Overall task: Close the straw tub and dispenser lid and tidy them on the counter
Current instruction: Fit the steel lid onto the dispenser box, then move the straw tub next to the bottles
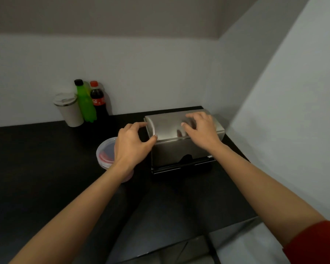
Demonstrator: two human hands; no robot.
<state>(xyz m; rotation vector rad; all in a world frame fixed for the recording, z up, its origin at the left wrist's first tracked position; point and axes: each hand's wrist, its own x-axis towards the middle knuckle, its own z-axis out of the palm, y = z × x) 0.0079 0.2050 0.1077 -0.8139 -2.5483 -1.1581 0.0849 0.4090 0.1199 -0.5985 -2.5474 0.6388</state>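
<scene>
A steel straw dispenser (181, 149) stands on the black counter (46, 168) near the right wall, and its curved lid (168, 124) lies down over the box. My left hand (131, 145) curls around the lid's left edge, thumb and fingertips touching it. My right hand (202, 130) rests on top of the lid with fingers spread. A round clear straw tub (105, 151) with its lid on and red inside sits just left of the dispenser, partly hidden under my left wrist.
A white travel cup (69, 109), a green bottle (85, 103) and a cola bottle (98, 101) stand together against the back wall at the left. White walls close the counter at the back and right. The counter's front edge runs near the bottom.
</scene>
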